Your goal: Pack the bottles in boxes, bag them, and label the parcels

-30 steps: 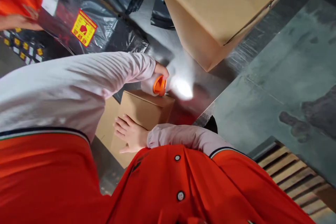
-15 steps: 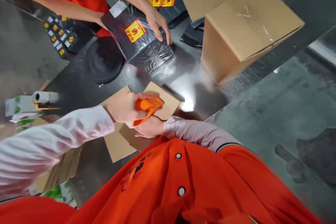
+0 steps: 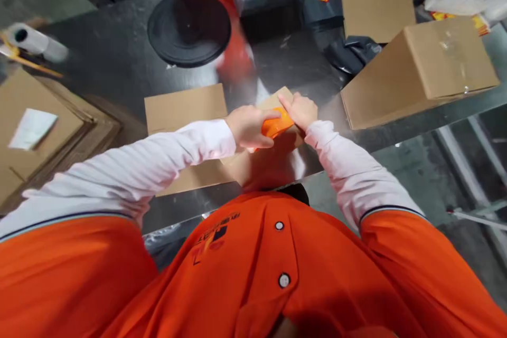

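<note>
Both hands hold an orange plastic piece (image 3: 277, 124) at frame centre, its long axis slanting up rightward, the left hand (image 3: 250, 127) clasping the lower end, the right hand (image 3: 300, 110) the upper, above a flat cardboard sheet (image 3: 186, 108).

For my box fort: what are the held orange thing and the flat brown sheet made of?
The orange tape dispenser looks like smooth, slightly shiny moulded plastic. The flat brown sheet looks like cardboard, dull and papery, though no cut edge shows clearly.
</note>
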Motion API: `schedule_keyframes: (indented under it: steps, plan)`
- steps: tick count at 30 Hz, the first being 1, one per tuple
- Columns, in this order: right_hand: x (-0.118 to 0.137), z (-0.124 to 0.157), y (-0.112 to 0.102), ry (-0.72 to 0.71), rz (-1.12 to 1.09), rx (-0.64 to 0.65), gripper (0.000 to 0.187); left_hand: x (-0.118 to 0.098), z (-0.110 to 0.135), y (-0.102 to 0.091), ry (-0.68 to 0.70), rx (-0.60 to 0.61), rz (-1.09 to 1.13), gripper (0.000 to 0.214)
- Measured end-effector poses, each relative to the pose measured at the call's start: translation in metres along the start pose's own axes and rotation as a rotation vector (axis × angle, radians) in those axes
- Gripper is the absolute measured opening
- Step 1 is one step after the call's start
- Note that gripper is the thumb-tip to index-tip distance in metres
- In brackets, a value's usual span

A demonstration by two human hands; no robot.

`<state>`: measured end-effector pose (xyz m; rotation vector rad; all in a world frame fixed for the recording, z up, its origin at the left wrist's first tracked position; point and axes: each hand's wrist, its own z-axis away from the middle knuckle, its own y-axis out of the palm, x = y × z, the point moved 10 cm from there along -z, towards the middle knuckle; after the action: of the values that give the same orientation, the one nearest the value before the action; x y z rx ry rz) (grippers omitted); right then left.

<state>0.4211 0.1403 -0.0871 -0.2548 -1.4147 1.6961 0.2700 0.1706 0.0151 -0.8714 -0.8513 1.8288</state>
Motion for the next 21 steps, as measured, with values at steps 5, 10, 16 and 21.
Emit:
schedule_keyframes:
  steps: [5,10,16,21]
  plan:
    - [-0.005,0.016,-0.016,0.094,0.183,-0.131,0.081,0.03,0.044,0.018,-0.003,0.025,0.074,0.074]
    - [0.011,0.023,-0.015,0.035,0.286,-0.162,0.08,0.089,0.142,0.078,-0.165,0.092,0.068,0.079]
    - [0.092,0.059,0.021,-0.309,0.44,-0.195,0.082,0.112,0.167,0.121,-0.213,0.092,0.126,0.081]
    - [0.136,0.096,0.067,-0.474,0.524,-0.14,0.079,0.115,0.178,0.133,-0.175,0.009,0.225,0.078]
